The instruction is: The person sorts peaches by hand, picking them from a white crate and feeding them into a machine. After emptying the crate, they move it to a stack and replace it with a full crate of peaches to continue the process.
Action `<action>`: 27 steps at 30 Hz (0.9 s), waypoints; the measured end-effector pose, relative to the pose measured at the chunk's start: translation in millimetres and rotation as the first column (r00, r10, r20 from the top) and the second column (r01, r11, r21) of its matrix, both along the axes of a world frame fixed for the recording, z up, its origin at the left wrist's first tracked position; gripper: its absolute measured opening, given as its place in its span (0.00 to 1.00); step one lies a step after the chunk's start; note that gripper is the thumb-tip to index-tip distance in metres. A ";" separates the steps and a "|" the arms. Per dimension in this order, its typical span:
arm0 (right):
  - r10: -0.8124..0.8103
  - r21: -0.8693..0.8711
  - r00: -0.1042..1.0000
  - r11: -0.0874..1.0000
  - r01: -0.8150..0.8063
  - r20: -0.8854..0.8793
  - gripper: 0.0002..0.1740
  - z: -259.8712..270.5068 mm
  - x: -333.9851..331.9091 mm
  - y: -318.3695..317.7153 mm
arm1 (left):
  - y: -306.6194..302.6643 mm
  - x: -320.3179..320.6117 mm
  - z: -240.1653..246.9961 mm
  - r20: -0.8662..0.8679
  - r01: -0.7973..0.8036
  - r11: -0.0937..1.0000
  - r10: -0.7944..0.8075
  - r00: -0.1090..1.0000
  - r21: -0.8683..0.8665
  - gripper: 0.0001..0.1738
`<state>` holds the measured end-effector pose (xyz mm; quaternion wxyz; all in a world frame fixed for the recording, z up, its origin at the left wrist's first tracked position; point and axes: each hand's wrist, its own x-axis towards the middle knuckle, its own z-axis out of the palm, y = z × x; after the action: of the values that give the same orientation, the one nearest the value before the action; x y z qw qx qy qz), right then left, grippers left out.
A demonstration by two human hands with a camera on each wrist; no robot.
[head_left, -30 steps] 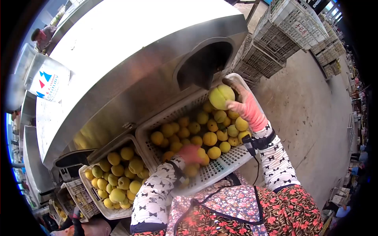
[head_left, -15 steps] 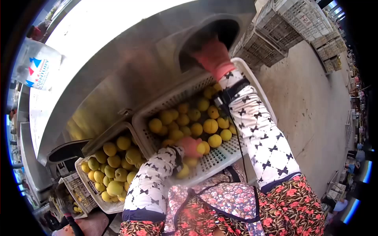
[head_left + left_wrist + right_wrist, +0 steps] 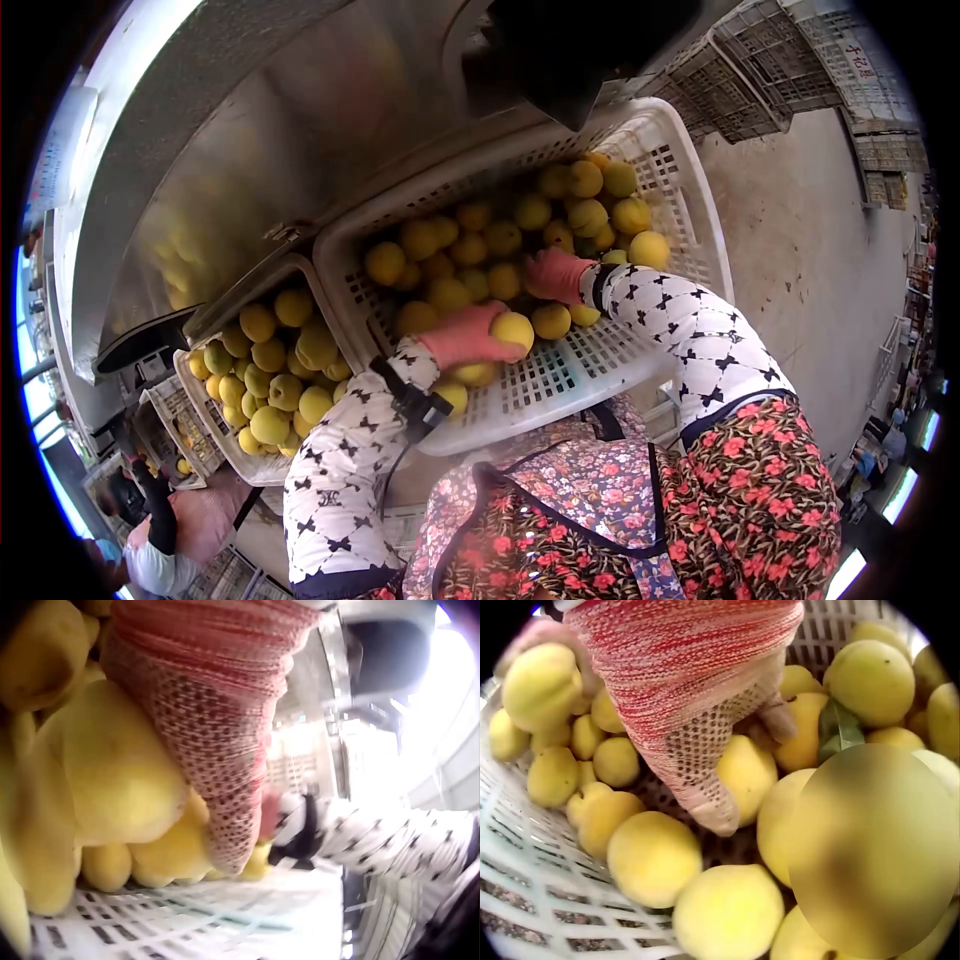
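Note:
The white plastic crate [image 3: 560,385] in front of me holds many yellow peaches [image 3: 470,250]. My left hand [image 3: 462,338], in a pink knitted glove with a dotted palm, holds a yellow peach [image 3: 512,334] low over the crate's near side; in the left wrist view the gloved hand [image 3: 217,705] hides much of what it holds. My right hand [image 3: 556,275] reaches down among the peaches in the middle. In the right wrist view its thumb and fingers close round a yellow peach [image 3: 748,778], beside a green leaf [image 3: 840,729].
A metal machine [image 3: 290,120] with a dark opening [image 3: 570,60] stands behind the crate. A second crate [image 3: 195,400] of peaches sits at the left. Stacked crates [image 3: 770,70] rise at the back right, beside concrete floor [image 3: 780,210]. Another person [image 3: 180,530] is at lower left.
My right hand carried a peach into the machine's opening, then came back down into the crate without it. My left hand keeps low in the crate, now with a peach showing at its fingers.

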<state>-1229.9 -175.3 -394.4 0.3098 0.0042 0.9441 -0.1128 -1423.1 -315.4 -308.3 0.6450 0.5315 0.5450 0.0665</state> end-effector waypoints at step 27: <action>-0.729 -0.483 -0.073 0.372 0.793 -0.681 0.54 295.2 -64.6 93.9 | 70.8 19.3 131.3 0.715 -0.778 0.501 0.692 0.098 -0.378 0.39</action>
<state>-1294.6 -81.3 -99.2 -0.2990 0.4879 0.7900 -0.2201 -1403.8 -244.6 -176.9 0.6646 0.1229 0.3728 0.6359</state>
